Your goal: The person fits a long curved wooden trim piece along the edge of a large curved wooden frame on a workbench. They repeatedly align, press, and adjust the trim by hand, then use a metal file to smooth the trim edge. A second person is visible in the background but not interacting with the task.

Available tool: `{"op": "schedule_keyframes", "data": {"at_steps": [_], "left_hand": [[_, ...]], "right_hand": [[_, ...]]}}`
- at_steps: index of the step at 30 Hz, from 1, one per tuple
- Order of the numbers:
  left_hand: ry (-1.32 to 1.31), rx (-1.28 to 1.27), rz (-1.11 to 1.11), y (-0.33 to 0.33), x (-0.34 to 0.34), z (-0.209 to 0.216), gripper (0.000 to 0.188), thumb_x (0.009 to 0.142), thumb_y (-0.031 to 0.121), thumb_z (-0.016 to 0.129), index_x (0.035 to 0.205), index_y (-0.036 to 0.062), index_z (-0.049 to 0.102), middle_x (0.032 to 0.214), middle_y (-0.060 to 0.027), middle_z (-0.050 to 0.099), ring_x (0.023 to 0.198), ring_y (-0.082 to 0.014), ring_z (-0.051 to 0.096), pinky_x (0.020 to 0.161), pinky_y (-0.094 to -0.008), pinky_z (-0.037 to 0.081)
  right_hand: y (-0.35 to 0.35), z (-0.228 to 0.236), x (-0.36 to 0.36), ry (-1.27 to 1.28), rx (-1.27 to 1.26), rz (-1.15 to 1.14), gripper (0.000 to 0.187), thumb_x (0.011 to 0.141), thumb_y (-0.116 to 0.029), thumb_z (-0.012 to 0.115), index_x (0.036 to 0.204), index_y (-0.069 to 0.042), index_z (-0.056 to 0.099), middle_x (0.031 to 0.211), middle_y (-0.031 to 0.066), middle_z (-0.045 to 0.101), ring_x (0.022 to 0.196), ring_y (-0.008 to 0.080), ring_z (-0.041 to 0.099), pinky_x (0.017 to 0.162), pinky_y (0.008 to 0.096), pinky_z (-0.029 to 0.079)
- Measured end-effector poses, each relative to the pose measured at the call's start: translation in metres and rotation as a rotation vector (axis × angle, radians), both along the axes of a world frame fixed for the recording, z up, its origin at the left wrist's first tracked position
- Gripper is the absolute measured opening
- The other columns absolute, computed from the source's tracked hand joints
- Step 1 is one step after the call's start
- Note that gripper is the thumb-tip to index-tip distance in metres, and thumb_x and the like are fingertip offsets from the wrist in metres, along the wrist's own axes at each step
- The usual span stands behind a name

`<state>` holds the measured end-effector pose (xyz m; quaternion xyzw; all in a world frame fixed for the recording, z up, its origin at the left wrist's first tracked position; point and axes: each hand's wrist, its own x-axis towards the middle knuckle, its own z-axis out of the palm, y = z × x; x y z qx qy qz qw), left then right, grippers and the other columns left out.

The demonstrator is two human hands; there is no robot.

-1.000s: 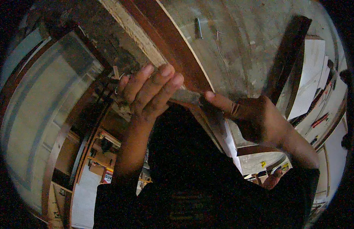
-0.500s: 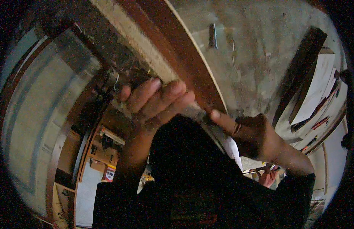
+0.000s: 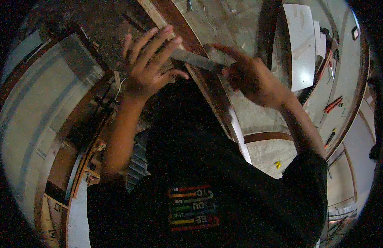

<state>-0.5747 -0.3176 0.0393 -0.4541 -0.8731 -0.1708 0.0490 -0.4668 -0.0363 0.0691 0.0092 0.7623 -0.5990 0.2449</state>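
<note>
My right hand (image 3: 257, 80) is closed round the near end of a flat grey metal bar that looks like a file (image 3: 195, 58). Its index finger stretches out above the bar. The file lies slantwise across the pale edge of a long reddish-brown wooden board (image 3: 181, 18). My left hand (image 3: 146, 68) is open, its fingers spread and its thumb apart, beside the file's far end. Whether these fingertips touch the file or the wood I cannot tell. Below the file, the board runs on past my dark shirt, which hides part of it.
A white sheet (image 3: 301, 45) lies at the right, with red-handled tools (image 3: 334, 104) on a pale surface beyond it. A framed panel (image 3: 40, 111) stands at the left. A small yellow thing (image 3: 278, 165) lies on the floor at the lower right.
Both hands have moved up in the picture. My left fingers have spread from the board's edge. More of the file shows between the hands, and the view has shifted.
</note>
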Motion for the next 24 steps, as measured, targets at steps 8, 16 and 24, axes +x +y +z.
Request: {"op": "schedule_keyframes", "data": {"at_steps": [8,16,24], "left_hand": [[-0.074,0.215,0.039,0.013,0.026,-0.022,0.061,0.087,0.064,0.066,0.132,0.0235,0.07,0.143,0.007,0.062,0.138,-0.0193,0.047,0.126,-0.0485,0.016],[0.041,0.225,-0.004,0.007,0.02,-0.029,0.043,0.082,0.035,0.072,0.123,0.0233,0.075,0.135,0.0087,0.068,0.132,-0.0186,0.053,0.126,-0.0468,0.023],[-0.105,0.251,0.135,0.01,0.031,-0.023,0.043,0.08,0.028,0.071,0.123,0.0209,0.075,0.135,0.0065,0.069,0.131,-0.0207,0.055,0.124,-0.0479,0.025]], "right_hand": [[0.025,0.001,0.005,-0.444,-0.125,0.119,0.035,0.111,-0.034,0.049,0.125,-0.004,0.059,0.073,0.0023,0.054,0.064,0.0117,0.048,0.059,0.0331,0.041],[-0.002,0.004,0.019,-0.179,0.16,0.174,0.034,0.112,-0.031,0.043,0.107,-0.001,0.055,0.074,0.0236,0.053,0.064,0.0335,0.044,0.063,0.0442,0.044],[-0.022,0.003,0.033,-0.204,0.059,0.074,0.035,0.112,-0.033,0.042,0.105,-0.001,0.056,0.08,0.0267,0.058,0.069,0.0404,0.045,0.068,0.0451,0.047]]}}
